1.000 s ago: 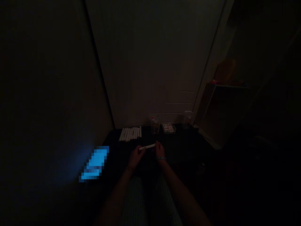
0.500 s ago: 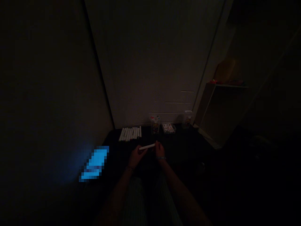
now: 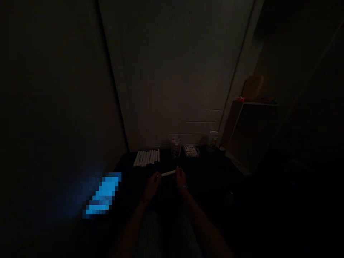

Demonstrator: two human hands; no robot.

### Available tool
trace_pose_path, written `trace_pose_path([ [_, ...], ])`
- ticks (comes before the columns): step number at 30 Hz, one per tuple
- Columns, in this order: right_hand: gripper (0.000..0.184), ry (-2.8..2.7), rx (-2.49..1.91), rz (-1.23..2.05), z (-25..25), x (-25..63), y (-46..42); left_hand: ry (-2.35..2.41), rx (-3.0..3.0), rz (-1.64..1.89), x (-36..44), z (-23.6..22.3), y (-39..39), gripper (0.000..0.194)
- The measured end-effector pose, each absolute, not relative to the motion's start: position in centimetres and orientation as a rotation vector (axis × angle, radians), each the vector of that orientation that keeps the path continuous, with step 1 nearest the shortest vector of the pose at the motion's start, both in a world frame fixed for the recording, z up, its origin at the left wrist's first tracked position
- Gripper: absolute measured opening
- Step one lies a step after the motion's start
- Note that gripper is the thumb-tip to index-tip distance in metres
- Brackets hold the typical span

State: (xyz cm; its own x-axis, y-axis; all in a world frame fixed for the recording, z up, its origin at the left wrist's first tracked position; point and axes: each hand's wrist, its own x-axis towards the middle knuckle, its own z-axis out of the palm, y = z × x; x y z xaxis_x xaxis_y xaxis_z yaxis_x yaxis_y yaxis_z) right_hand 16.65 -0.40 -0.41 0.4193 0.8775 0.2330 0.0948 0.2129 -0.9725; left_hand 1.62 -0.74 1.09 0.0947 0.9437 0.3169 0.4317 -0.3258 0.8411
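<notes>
the white marker [image 3: 168, 173] bridges the gap between 2 hands, over the dark bench [image 3: 208, 172]: the left grip [image 3: 153, 183] grasps its left end, the right grip [image 3: 181, 177] pinches the right. its long axis runs crosswise, right end higher or farther off; i cannot tell which. the row of markers [image 3: 147, 157] lies beyond and leftward, nearer the left grip.
</notes>
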Motion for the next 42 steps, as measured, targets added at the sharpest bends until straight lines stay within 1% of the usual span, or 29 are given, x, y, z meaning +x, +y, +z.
trace_pose_path([
  [9,0.041,-1.054,-1.270,0.674,-0.01,16.96,-0.76,1.338,1.841,1.183,1.69,1.58,-1.03,0.029],
  [16,0.043,-1.051,-1.270,0.667,-0.09,16.93,-0.61,1.360,1.853,1.190,1.85,1.91,-1.33,0.033],
  [22,0.044,-1.077,-1.281,0.640,-0.15,16.93,-0.62,1.388,1.821,1.213,2.01,1.72,-1.29,0.032],
  [29,0.046,-1.054,-1.253,0.682,0.09,16.80,-0.77,1.416,1.885,1.174,1.85,1.65,-1.16,0.031],
  [42,0.043,-1.041,-1.217,0.718,-0.16,16.88,-0.57,1.467,1.894,1.138,1.82,1.36,-0.90,0.034],
])
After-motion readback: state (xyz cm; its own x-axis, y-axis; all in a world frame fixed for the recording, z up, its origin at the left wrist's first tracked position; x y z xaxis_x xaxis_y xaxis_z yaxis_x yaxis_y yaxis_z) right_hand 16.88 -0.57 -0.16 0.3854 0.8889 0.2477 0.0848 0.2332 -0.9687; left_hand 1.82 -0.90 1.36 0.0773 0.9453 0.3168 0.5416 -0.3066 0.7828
